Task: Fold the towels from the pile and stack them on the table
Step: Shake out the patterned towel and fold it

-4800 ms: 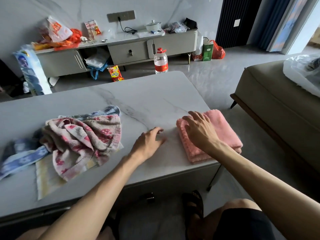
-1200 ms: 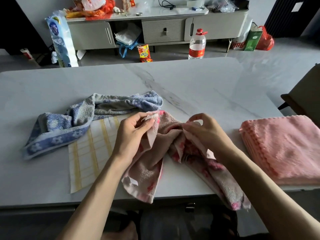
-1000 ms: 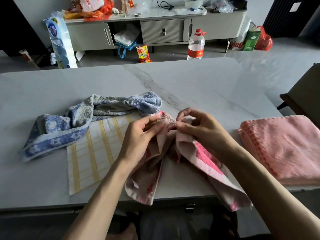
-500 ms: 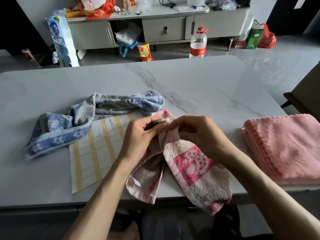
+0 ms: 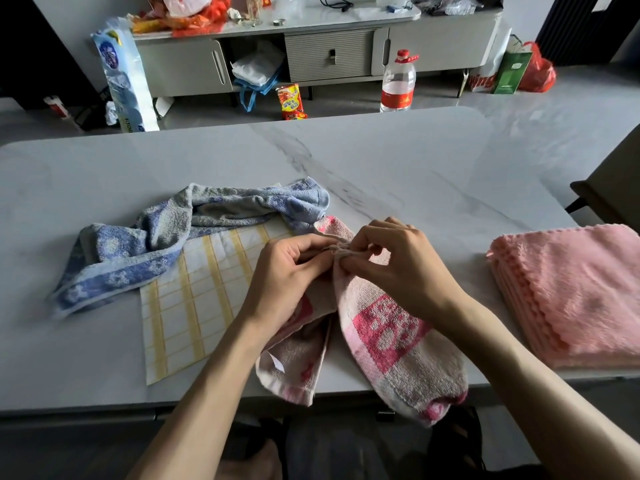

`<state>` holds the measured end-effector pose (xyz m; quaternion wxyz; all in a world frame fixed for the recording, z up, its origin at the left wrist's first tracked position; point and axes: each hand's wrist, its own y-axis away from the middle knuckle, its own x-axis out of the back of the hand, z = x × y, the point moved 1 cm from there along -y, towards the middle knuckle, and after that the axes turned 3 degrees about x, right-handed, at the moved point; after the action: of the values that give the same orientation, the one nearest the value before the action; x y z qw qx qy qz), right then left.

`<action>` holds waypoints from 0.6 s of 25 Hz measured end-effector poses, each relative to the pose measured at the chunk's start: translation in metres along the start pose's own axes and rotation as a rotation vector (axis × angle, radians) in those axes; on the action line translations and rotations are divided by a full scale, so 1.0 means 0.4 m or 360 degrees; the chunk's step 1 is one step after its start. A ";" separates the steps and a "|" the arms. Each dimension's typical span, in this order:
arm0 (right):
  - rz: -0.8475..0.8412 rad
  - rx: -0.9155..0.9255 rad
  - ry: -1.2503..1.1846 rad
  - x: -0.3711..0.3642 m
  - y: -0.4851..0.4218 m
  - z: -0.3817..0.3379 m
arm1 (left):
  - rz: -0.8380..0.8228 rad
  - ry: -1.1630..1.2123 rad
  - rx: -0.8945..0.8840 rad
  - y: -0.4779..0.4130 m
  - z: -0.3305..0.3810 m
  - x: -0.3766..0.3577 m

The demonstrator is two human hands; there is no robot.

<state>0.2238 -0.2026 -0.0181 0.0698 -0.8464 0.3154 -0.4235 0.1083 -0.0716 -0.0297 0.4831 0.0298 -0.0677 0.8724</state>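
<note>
A pink-and-beige patterned towel [image 5: 391,337] lies at the near edge of the marble table [image 5: 381,161], both ends drooping over the edge. My left hand [image 5: 287,275] and my right hand [image 5: 398,265] pinch its top edge together, fingertips almost touching. To the left a crumpled blue towel [image 5: 166,237] lies partly over a flat white cloth with yellow checks [image 5: 194,306]. A folded pink towel [image 5: 581,292] rests at the table's right end.
Beyond the table stand a water bottle [image 5: 397,83], a snack packet [image 5: 291,102] and a low cabinet [image 5: 329,53] with clutter on top. Bags [image 5: 519,69] sit on the floor at the right. A sofa edge [image 5: 609,188] is at far right.
Both hands have brought the patterned towel's corners together at its top edge. The towel's right half has turned over, showing its pink block, and hangs further over the table edge.
</note>
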 end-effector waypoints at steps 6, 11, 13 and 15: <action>-0.0003 -0.0058 0.0024 0.004 0.000 -0.008 | -0.0018 -0.0069 -0.0017 0.004 0.003 0.004; 0.0034 -0.0126 0.0043 0.007 -0.002 -0.009 | -0.0115 -0.0064 -0.0070 0.017 0.018 0.009; 0.0043 -0.0139 0.0016 0.005 -0.002 -0.008 | -0.0118 -0.0111 -0.0077 0.024 0.023 0.006; 0.0048 -0.0156 -0.0035 0.000 -0.002 -0.010 | -0.0021 -0.0198 -0.0086 0.021 0.020 0.004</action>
<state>0.2212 -0.2015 -0.0154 0.0381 -0.8485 0.3477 -0.3971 0.1003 -0.0760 -0.0222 0.4843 0.0714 -0.1211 0.8635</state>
